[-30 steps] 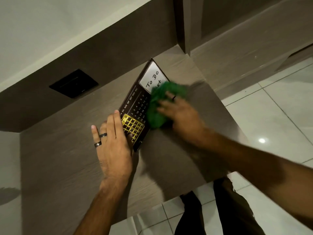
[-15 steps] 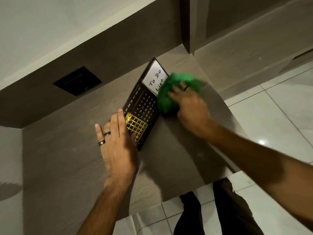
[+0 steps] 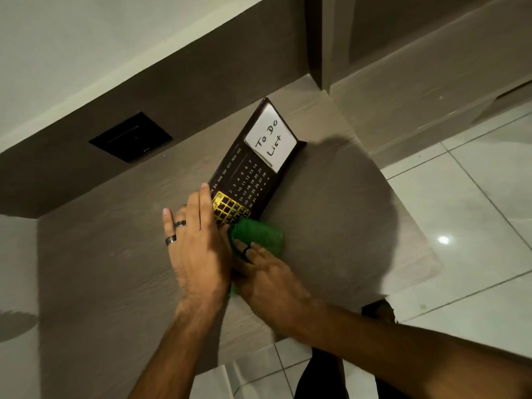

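A dark desk calendar [image 3: 253, 171] with a white "To Do List" panel and a gold date frame stands tilted on the wooden shelf [image 3: 115, 269]. My left hand [image 3: 195, 243], with two rings, lies with straight fingers against the calendar's near left end. My right hand [image 3: 264, 277] grips a green cloth [image 3: 259, 236] and presses it against the calendar's lower near end, right beside my left hand. Part of the cloth is hidden under both hands.
A black square wall plate [image 3: 131, 136] sits in the brown back panel behind the shelf. The shelf's right edge drops to a white tiled floor [image 3: 475, 226]. A vertical brown post [image 3: 316, 38] rises behind the calendar. My dark trouser legs show below the shelf.
My right hand has swept the green cloth from the "To Do List" panel down along the calendar to its near end. My left hand stays on the calendar's left end.
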`<action>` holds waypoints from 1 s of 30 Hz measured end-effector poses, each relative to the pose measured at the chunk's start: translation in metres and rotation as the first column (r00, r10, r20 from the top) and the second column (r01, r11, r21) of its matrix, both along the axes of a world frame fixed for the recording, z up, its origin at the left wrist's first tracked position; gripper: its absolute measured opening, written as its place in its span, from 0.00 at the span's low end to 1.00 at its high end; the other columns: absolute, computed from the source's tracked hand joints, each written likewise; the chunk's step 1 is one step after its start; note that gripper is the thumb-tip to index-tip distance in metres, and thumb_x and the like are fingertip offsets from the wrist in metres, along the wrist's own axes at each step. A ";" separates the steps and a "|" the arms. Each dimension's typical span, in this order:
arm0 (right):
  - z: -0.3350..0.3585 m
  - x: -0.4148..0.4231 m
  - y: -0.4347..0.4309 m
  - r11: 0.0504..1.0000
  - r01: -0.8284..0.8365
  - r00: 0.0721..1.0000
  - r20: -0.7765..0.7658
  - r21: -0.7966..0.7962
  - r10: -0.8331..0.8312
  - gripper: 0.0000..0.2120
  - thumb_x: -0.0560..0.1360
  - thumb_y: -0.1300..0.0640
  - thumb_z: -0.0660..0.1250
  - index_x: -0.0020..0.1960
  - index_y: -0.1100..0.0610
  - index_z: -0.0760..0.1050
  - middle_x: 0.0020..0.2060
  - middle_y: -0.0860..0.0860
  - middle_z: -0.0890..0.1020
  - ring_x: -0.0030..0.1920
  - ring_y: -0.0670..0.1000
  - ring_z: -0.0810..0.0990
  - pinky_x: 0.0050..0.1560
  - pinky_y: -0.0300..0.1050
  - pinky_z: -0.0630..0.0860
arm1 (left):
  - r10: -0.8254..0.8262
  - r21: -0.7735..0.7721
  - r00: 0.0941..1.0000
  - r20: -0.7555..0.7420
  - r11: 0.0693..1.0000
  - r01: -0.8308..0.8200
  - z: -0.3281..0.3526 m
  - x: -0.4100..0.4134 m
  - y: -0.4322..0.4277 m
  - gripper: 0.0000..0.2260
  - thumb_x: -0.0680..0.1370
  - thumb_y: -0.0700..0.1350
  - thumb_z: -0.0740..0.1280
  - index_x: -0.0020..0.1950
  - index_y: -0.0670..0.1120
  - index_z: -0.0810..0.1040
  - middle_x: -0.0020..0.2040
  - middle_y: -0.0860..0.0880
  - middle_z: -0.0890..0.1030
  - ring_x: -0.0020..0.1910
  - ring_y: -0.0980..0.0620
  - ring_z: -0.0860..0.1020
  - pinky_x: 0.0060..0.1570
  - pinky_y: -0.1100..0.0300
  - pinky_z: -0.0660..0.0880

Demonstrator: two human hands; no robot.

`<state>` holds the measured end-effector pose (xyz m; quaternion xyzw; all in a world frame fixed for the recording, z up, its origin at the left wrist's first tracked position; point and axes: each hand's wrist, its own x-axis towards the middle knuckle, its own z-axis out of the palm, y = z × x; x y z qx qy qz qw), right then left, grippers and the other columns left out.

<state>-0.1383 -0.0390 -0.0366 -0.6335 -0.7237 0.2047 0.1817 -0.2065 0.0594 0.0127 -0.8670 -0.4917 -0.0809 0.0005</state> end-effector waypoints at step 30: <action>0.028 0.063 -0.011 0.941 0.335 0.901 -0.312 0.054 -0.303 0.33 0.65 0.72 0.64 0.69 0.56 0.74 0.69 0.54 0.74 0.73 0.54 0.67 0.73 0.56 0.62 | 0.082 -0.067 0.954 0.289 0.996 -0.065 0.005 -0.017 -0.002 0.40 0.74 0.42 0.76 0.80 0.37 0.59 0.79 0.37 0.64 0.80 0.39 0.60 0.77 0.36 0.60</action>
